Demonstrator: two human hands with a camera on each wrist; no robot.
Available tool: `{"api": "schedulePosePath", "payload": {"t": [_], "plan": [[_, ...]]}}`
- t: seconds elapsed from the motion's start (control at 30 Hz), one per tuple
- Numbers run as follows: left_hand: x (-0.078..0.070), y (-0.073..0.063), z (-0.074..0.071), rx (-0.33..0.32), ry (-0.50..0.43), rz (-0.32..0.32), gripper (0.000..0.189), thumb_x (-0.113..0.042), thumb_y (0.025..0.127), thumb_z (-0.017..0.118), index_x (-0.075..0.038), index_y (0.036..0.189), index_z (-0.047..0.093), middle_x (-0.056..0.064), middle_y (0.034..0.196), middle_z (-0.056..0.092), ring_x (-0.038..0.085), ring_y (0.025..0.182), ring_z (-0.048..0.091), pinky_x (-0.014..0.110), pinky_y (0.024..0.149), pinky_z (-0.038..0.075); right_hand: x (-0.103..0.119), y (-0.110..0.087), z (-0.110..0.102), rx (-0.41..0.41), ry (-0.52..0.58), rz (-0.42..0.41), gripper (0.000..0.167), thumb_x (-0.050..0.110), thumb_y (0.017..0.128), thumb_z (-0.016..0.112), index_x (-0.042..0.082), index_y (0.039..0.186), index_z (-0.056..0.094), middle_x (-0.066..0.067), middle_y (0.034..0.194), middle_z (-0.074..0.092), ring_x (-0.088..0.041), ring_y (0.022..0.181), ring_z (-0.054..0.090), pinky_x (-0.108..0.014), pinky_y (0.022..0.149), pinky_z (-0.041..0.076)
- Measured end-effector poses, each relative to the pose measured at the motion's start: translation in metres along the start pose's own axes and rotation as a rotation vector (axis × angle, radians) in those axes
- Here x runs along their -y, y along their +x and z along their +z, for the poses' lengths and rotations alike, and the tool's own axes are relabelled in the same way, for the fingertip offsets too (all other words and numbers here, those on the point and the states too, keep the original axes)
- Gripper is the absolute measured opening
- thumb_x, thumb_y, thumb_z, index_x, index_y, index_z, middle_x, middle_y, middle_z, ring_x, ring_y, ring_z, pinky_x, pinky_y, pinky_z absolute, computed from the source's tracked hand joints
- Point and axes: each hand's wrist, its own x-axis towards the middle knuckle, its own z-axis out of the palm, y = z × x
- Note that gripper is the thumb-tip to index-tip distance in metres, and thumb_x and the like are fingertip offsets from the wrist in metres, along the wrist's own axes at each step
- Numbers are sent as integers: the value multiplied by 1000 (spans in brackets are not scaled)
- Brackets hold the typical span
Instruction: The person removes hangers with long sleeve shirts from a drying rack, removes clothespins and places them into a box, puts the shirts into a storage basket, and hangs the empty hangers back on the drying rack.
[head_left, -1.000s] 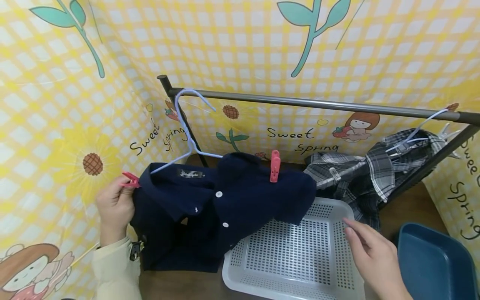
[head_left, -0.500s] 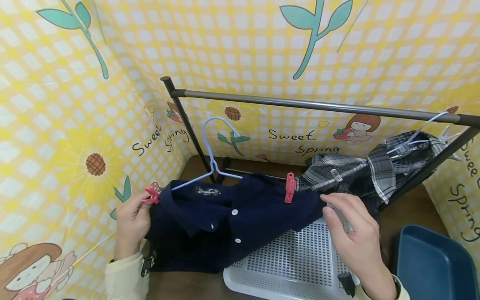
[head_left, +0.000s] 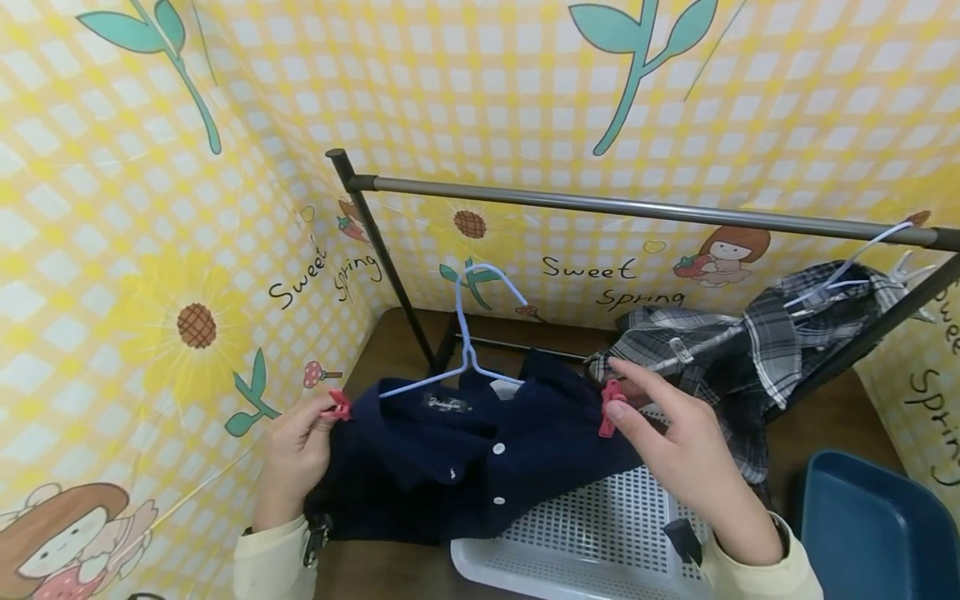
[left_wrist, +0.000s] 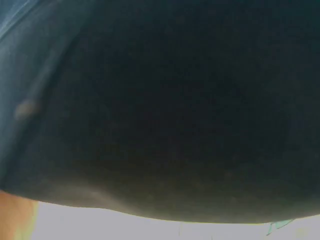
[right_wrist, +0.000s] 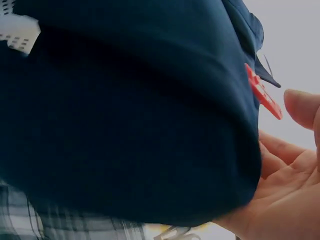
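Note:
A navy blue shirt (head_left: 551,446) with white buttons hangs on a pale blue hanger (head_left: 467,346), whose hook points up below the rail. My left hand (head_left: 292,454) pinches a red clothespin (head_left: 339,406) at one shoulder. On the other shoulder sits a second red clothespin (head_left: 611,407), with my right hand (head_left: 690,454) around that side. The right wrist view shows the right thumb (right_wrist: 301,107) a little apart from this clothespin, while the other fingers reach behind the shirt. Dark cloth fills most of the left wrist view and hides the left fingers.
A metal rail (head_left: 562,200) runs across above the shirt. At its right end a black and grey plaid garment (head_left: 776,325) hangs on another hanger. Under the shirt lies a white perforated basket (head_left: 592,533), and a dark blue tub (head_left: 870,500) stands to the right.
The shirt and hanger have come down and to the right, the hook leaving the rail's height. My right hand has risen from over the basket to the right-shoulder clothespin.

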Motion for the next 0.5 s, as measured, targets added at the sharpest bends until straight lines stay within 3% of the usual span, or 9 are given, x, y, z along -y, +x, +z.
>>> {"api": "schedulePosePath", "payload": {"t": [0.1, 0.23, 0.37, 0.5], "plan": [[-3, -3, 4, 30, 38, 11, 43, -35, 102, 52, 0, 86, 69, 13, 84, 68, 8, 81, 60, 14, 79, 44, -3, 1, 2, 9, 33, 15, 40, 9, 97, 68, 16, 137, 63, 7, 100, 70, -10, 88, 65, -27, 71, 50], [-4, -5, 8, 46, 27, 7, 43, -36, 102, 50, 0, 84, 68, 11, 80, 67, 12, 74, 59, 17, 74, 45, -9, 0, 4, -5, 102, 47, 39, 5, 96, 68, 13, 134, 65, 5, 98, 70, -10, 85, 66, -24, 68, 50], [-5, -7, 11, 66, -73, -29, 38, -31, 103, 53, 0, 86, 67, 11, 81, 64, 11, 77, 57, 18, 76, 43, -13, -2, 5, -36, 151, 51, 38, 0, 94, 70, 11, 130, 67, 2, 97, 71, -11, 82, 67, -21, 71, 50], [-7, -10, 14, 80, -171, -69, 21, -8, 103, 55, 0, 86, 65, 9, 81, 61, 11, 76, 54, 19, 74, 42, -15, -2, 3, -25, 183, 79, 35, 1, 94, 69, 9, 128, 68, -1, 100, 73, -12, 79, 68, -20, 74, 50]]}}
